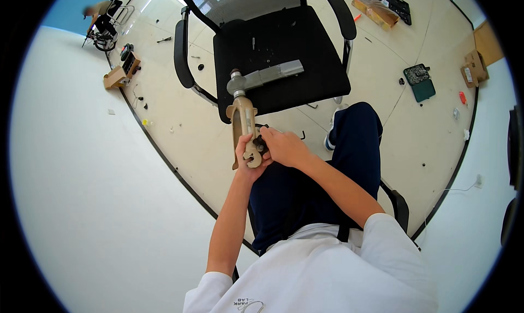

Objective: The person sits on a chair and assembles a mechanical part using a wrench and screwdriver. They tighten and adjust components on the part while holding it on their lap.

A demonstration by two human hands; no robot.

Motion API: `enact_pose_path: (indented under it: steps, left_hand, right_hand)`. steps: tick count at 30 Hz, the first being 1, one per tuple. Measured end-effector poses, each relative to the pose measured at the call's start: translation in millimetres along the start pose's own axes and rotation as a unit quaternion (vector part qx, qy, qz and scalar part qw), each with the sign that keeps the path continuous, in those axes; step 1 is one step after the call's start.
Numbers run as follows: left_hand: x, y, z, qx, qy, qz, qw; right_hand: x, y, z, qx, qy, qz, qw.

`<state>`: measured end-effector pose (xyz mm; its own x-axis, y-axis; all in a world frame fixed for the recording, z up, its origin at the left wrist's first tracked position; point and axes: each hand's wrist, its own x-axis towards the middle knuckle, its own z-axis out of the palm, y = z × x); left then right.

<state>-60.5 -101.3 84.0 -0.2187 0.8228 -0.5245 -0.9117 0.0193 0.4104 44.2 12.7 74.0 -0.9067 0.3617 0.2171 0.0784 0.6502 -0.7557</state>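
Observation:
A beige bicycle fork (245, 114) joins a grey metal frame tube (275, 74) at its head end. The tube rests on the black seat of an office chair (289, 37), while the fork sticks out over the seat's front edge toward me. My left hand (248, 163) is wrapped round the fork's near end, close to its hooked tip. From the right, my right hand (285, 147) pinches a small black part (260, 145) against the side of the fork leg. The fingers partly hide that part, and its exact kind is unclear.
Armrests (184, 54) flank the seat, which bears small loose bits. On the floor lie hex keys (303, 134), a green tool case (420, 84), cardboard boxes (121, 75) and scattered small parts. Another person (103, 10) is at the far left beside a bicycle (103, 40).

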Motion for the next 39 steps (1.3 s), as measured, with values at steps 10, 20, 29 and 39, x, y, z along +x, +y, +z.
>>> enact_pose_path:
  steps: [10, 20, 29, 39]
  left_hand:
    - [2, -2, 3, 0.002, -0.009, 0.000, 1.000]
    - [3, -3, 0, -0.003, -0.023, 0.008, 1.000]
    - [3, -4, 0, -0.001, -0.018, 0.009, 1.000]
    - [2, -6, -2, 0.003, -0.018, 0.007, 1.000]
  right_hand:
    - [-66, 22, 6, 0.595, -0.041, 0.473, 0.649]
    - [-92, 27, 2, 0.741, 0.025, 0.385, 0.550]
    - [-147, -1, 32, 0.813, 0.088, 0.398, 0.415]
    - [-86, -15, -42, 0.300, -0.065, 0.296, 0.905]
